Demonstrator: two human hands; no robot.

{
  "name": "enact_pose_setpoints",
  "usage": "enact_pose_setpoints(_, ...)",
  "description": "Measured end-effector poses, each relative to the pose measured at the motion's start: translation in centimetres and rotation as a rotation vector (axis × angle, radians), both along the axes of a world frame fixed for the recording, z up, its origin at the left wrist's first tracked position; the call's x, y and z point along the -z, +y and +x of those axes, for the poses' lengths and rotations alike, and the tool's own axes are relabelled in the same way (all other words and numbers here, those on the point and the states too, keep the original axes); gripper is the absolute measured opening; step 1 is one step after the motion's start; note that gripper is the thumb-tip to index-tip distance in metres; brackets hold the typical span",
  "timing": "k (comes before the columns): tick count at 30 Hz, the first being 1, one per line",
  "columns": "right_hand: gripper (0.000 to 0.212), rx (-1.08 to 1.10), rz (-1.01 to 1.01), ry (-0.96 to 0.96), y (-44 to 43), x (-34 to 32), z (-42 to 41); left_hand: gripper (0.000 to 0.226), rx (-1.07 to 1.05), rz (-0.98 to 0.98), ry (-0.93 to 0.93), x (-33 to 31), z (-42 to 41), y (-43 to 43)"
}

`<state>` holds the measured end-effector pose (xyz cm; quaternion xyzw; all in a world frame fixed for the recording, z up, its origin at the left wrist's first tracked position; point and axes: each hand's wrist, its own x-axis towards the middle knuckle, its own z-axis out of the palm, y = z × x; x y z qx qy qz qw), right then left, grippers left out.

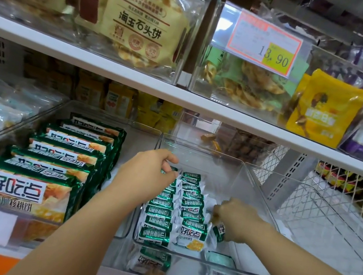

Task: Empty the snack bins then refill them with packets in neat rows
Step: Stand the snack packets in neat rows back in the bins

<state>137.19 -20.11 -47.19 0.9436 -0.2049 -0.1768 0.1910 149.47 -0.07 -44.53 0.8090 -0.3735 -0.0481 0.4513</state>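
While small packets (pixel 161 216) stand in two rows inside the clear bin (pixel 207 161) at lower centre, the left hand (pixel 148 170) curls its fingers round the farthest ones, the right hand (pixel 237 220) pinches a loose packet (pixel 219 232) beside them, larger packs (pixel 50 162) at lower left.

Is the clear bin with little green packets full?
Partly full: small packets fill the left of the clear bin in two rows; the right is mostly bare.
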Motion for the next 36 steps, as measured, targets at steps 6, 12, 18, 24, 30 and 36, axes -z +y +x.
enact_pose_setpoints(6, 0.05, -0.113, -0.263, -0.284, -0.2, -3.7, -1.8, 0.023, -0.012, -0.002, -0.041, -0.7, -1.1, -0.4)
enact_pose_setpoints(12, 0.045, 0.036, 0.538, -0.957, 2.9, -5.6, -3.9, 0.037, 0.201, 0.041, 0.075, -1.6, -3.9, -1.5)
enact_pose_setpoints(18, 0.044, -0.036, 0.904, -1.019, 5.0, -6.6, -4.4, 0.027, 0.269, -0.196, 0.317, -2.1, -5.8, -2.3)
enact_pose_setpoints(24, 0.052, 0.106, 1.003, -0.503, 3.1, -6.8, -6.5, 0.016, 0.109, -0.244, 0.199, -2.8, -3.9, -0.8)
enact_pose_setpoints(30, 0.082, 0.088, 0.697, 0.241, 4.1, -4.3, -5.6, 0.018, 0.078, -0.274, 0.195, -3.2, -3.1, 0.0)
enact_pose_setpoints(36, 0.075, 0.147, 0.638, 0.425, 4.5, -3.7, -4.2, 0.024, 0.075, -0.252, 0.184, -2.7, -2.8, 0.0)
